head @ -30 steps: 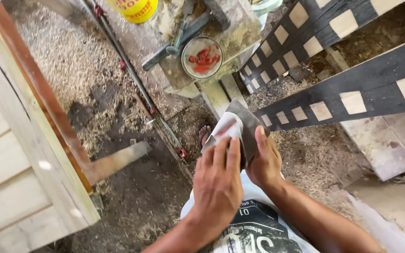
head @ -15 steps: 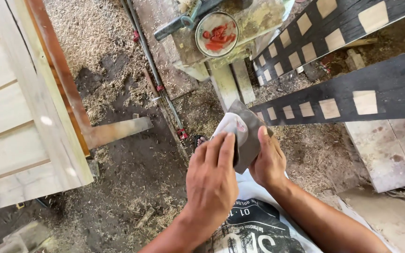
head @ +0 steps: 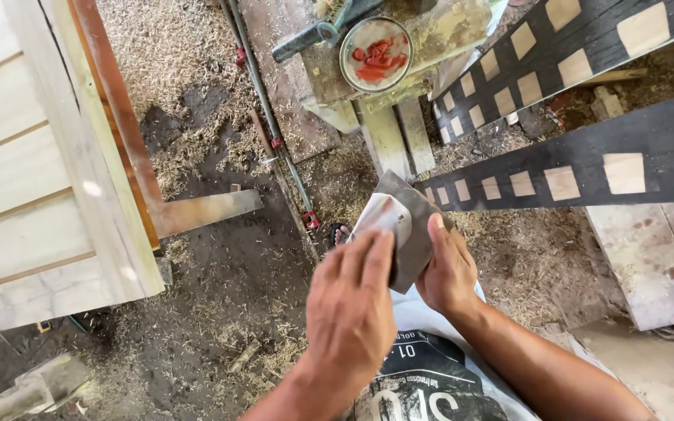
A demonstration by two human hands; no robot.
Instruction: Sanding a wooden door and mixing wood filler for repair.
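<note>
My right hand (head: 448, 269) grips a flat dark grey block (head: 413, 226) from its right side, thumb lying along the block's edge. A folded piece of pale sandpaper (head: 382, 214) lies on the block's face. My left hand (head: 350, 300) presses flat on the lower end of that paper, fingers together. Both hands are held over my lap, above a white and black printed cloth (head: 423, 374).
Two dark boards with pale square inlays (head: 587, 175) run to the upper right. A pale wooden frame (head: 48, 171) fills the left. A round tin of red paste (head: 376, 54) rests on a workbench block, with a long bar clamp (head: 274, 132) on the sawdust-strewn floor.
The view has shifted down, so the tin and boards sit higher in frame. My left hand has slid a little down the sandpaper; the right hand keeps its hold.
</note>
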